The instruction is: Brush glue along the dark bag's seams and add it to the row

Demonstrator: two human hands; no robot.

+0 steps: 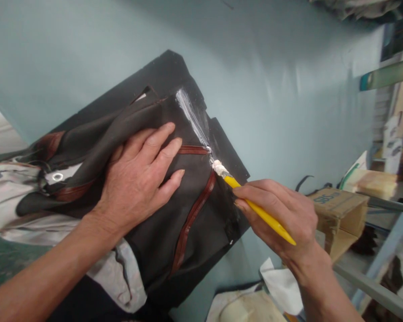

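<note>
Pinning: my left hand (137,174) lies flat, fingers spread and grasping nothing, on the dark leather piece (174,197); I judge it presses there so the panel cannot slide under the brush strokes.
Brushing: my right hand (282,219) is clenched around the yellow-handled brush (255,208), pinched low like a pen, which gives fine control of the tip.
Brush tip: the white-loaded bristles (219,168) touch the leather at its right edge, just where the brown trim strip (191,219) bends.
Glue streak: a white smear (191,117) runs up along that same edge, so the paste seems kept to a narrow border.
Leather piece: it rests on a black board (168,67), tilted across the pale blue bench (289,89); the board likely catches any overrun.
Overhang: the left part of the piece, with a metal eyelet (57,177) and pale lining, hangs off the board towards me.
Surroundings: a cardboard box (339,210) sits on a shelf to the right, well apart from the work; white scraps (278,286) lie below my right wrist.
</note>
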